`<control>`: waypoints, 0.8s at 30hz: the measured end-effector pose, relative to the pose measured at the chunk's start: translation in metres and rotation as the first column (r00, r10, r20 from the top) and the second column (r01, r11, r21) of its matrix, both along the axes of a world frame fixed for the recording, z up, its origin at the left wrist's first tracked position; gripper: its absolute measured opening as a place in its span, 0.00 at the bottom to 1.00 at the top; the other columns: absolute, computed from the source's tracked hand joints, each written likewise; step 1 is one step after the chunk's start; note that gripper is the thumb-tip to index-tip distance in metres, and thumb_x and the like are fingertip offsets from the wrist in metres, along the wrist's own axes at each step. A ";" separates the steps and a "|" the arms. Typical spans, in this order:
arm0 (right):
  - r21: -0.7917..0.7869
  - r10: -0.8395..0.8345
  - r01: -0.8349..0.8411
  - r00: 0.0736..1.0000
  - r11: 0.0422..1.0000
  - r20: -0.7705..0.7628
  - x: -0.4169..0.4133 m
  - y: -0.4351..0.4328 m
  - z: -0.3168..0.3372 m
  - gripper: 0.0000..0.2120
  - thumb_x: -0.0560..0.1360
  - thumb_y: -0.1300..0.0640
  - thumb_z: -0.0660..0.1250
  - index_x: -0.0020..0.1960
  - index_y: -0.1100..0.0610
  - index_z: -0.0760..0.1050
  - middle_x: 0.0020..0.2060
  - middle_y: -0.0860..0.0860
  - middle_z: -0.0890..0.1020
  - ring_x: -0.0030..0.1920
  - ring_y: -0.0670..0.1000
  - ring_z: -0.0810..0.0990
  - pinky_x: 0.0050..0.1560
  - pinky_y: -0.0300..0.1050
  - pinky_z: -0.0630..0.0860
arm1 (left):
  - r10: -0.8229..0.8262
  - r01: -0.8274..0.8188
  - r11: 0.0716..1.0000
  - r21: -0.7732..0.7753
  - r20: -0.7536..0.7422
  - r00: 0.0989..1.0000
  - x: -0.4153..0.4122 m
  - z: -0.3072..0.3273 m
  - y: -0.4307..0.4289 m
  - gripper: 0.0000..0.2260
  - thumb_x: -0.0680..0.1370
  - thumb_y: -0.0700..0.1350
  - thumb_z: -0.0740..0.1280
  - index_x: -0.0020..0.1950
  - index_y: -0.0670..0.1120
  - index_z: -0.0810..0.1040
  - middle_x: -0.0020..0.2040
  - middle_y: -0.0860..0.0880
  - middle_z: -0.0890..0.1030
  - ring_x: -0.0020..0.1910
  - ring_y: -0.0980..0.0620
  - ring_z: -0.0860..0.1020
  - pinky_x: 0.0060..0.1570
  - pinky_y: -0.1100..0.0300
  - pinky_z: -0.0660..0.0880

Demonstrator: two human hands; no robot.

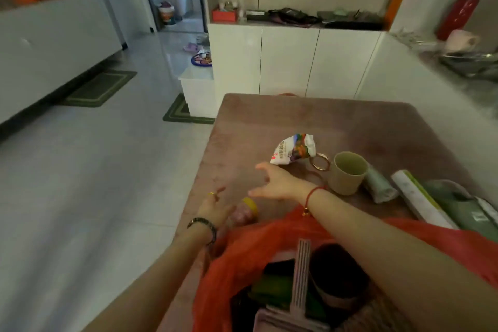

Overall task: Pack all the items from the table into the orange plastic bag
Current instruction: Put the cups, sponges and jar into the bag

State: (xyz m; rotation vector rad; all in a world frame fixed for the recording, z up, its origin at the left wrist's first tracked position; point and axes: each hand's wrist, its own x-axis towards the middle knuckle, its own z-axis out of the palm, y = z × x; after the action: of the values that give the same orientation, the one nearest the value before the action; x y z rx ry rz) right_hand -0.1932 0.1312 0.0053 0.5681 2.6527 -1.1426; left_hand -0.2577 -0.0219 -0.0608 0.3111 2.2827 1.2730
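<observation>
Reaching my right hand [272, 183] out mid-frame, fingers spread, empty, near snack packet [293, 152], left hand [215, 206] slack beside yellow-lidded jar [246, 211]

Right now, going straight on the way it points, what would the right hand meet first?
Probably nothing: the right hand points across bare table; the snack packet sits just beside that line.

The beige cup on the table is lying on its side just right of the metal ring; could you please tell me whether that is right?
Not quite: the beige cup stands upright with its mouth facing up, not on its side. It is indeed on the table just right of the metal ring, as the head view shows.
</observation>
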 end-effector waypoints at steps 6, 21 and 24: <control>-0.075 0.076 -0.059 0.968 0.995 0.240 -0.035 -0.014 -0.066 0.20 0.72 0.53 0.69 0.60 0.59 0.70 0.48 0.51 0.80 0.46 0.50 0.78 0.35 0.31 0.71 | -0.089 0.091 0.989 -0.119 0.024 0.996 -0.005 -0.043 0.010 0.28 0.72 0.44 0.69 0.70 0.42 0.64 0.62 0.42 0.74 0.55 0.50 0.73 0.50 0.66 0.69; -0.442 -0.177 0.009 0.923 0.897 -0.341 0.067 -0.008 0.099 0.14 0.70 0.60 0.71 0.51 0.50 0.71 0.45 0.54 0.77 0.35 0.48 0.81 0.34 0.40 0.80 | -0.236 0.368 0.880 0.300 -0.396 0.888 0.055 0.140 -0.006 0.17 0.67 0.44 0.74 0.50 0.58 0.72 0.48 0.63 0.76 0.45 0.65 0.76 0.44 0.75 0.74; -0.467 -0.130 -0.077 0.909 0.881 -0.395 0.127 -0.014 0.129 0.16 0.65 0.55 0.72 0.51 0.50 0.73 0.46 0.57 0.80 0.37 0.50 0.82 0.37 0.43 0.81 | -0.335 0.497 0.808 0.317 -0.446 0.830 0.093 0.168 -0.032 0.18 0.65 0.56 0.71 0.52 0.63 0.72 0.52 0.64 0.77 0.49 0.67 0.77 0.50 0.71 0.75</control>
State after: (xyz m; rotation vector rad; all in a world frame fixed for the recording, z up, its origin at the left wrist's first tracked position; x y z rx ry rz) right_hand -0.0665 0.1172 0.1342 0.2876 2.5173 -2.0399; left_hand -0.1646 -0.0541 0.1076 1.2474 2.0128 1.5425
